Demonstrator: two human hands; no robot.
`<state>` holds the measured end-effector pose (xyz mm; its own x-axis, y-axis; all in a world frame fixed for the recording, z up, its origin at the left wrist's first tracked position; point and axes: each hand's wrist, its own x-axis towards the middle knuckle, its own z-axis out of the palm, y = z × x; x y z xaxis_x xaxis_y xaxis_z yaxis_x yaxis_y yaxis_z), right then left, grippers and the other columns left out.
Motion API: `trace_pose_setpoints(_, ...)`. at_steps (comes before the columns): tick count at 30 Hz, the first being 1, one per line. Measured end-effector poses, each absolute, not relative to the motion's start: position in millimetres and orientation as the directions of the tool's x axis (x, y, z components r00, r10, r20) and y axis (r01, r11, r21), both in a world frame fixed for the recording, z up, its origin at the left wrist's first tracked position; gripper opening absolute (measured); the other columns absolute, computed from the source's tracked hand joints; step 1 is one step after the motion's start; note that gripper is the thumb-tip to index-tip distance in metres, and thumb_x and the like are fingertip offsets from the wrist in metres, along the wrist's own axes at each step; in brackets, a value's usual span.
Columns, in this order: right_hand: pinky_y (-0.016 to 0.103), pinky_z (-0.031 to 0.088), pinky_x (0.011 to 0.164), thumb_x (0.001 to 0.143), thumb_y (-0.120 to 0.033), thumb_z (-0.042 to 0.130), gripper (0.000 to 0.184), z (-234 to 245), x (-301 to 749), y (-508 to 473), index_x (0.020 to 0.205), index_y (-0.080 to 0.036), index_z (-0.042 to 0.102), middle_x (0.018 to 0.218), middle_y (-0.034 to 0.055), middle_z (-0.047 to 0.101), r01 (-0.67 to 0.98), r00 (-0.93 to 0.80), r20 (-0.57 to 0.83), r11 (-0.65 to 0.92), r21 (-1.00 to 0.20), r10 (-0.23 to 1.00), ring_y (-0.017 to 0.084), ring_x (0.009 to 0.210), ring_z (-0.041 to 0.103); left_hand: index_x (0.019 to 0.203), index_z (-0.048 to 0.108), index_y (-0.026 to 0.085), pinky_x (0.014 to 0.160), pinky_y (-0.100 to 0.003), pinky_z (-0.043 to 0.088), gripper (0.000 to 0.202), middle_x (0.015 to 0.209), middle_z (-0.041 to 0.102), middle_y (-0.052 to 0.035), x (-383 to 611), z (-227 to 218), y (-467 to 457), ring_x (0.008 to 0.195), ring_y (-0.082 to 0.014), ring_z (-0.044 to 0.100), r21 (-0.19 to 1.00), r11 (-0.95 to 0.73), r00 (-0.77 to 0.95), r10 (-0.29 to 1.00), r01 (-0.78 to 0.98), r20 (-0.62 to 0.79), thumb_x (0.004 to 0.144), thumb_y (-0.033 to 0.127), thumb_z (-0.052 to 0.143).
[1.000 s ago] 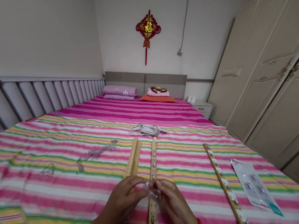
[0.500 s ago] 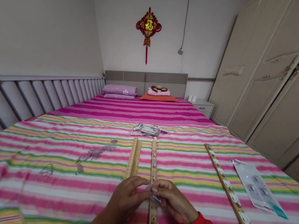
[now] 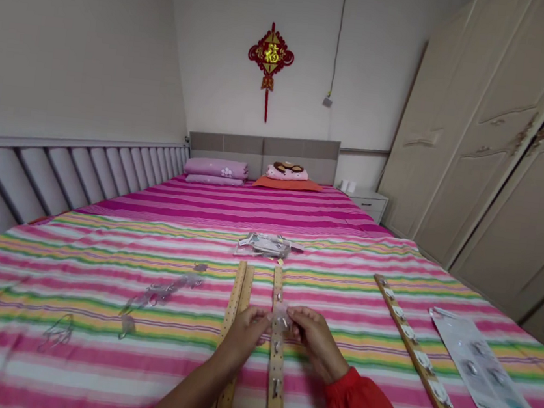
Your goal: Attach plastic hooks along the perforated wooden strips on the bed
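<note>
Between my hands is a small clear plastic piece [image 3: 281, 312] with a shiny metal bit, perhaps an adhesive hook. It is above a narrow wooden strip [image 3: 277, 368] that bears several metal hooks along its length. My left hand [image 3: 245, 333] is closed in a pinch at the piece's left edge. From the other side, my right hand [image 3: 318, 341] pinches its right edge between thumb and finger. Beside my left forearm lie two bare wooden strips [image 3: 237, 292] with small holes, partly covered by the arm.
Clear plastic pieces [image 3: 163, 293] lie scattered on the left, near a tangled clear piece [image 3: 58, 331]. Plastic packaging [image 3: 267, 245] sits beyond the strips. At right lie a wooden strip with white round-based hooks [image 3: 424, 360] and a clear blister pack [image 3: 484, 369]. All rest on a striped bedsheet [image 3: 101, 368].
Both hands have moved farther up along the hooked strip, still pinching the clear piece. Their fingers are now farther apart, with the piece showing between them. The view has shifted slightly.
</note>
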<state>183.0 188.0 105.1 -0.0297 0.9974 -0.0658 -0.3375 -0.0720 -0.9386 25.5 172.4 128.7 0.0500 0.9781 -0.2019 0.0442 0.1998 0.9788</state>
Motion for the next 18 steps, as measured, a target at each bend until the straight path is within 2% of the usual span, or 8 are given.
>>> trace_pose_setpoints(4,0.021,0.025,0.040,0.055,-0.041,0.075,0.031,100,180,222,0.048,-0.017,0.055,0.038,-0.0056,0.047,-0.315,0.038,-0.047,-0.033,-0.948,0.998,0.006,0.037,0.037,0.068,0.059,0.016,0.055,-0.022,0.042,0.033,0.059,0.062,0.0023,38,125,211,0.060,-0.0128,0.059,0.979,0.203,0.061,0.977,-0.012,-0.202,0.054,0.042,0.074)
trace_pose_setpoints(8,0.022,0.024,0.041,0.056,-0.039,0.073,0.028,96,180,259,0.049,-0.018,0.056,0.038,-0.0057,0.048,-0.272,0.119,-0.005,0.027,-0.962,0.993,0.007,0.037,0.036,0.061,0.058,0.016,0.051,-0.021,0.038,0.021,0.048,0.055,0.0049,46,121,253,0.047,-0.0086,0.050,0.989,0.151,0.045,0.988,0.001,-0.151,0.056,0.032,0.071)
trace_pose_setpoints(11,0.023,0.025,0.041,0.055,-0.037,0.073,0.028,91,182,287,0.045,-0.019,0.054,0.037,-0.0055,0.048,-0.229,0.164,0.028,0.065,-0.971,0.986,0.007,0.037,0.036,0.053,0.056,0.017,0.049,-0.020,0.037,0.016,0.043,0.052,0.0053,51,114,284,0.043,-0.0079,0.047,0.989,0.143,0.011,0.990,0.047,-0.144,0.059,0.025,0.069)
trace_pose_setpoints(18,0.024,0.025,0.041,0.055,-0.033,0.069,0.021,62,185,339,0.045,-0.018,0.057,0.036,-0.0063,0.046,-0.120,0.229,0.059,0.088,-0.989,0.972,0.007,0.036,0.035,0.042,0.051,0.018,0.046,-0.020,0.034,0.023,0.039,0.048,0.0051,61,88,339,0.042,-0.0086,0.043,0.967,0.142,-0.073,0.989,0.213,-0.129,0.061,0.012,0.062)
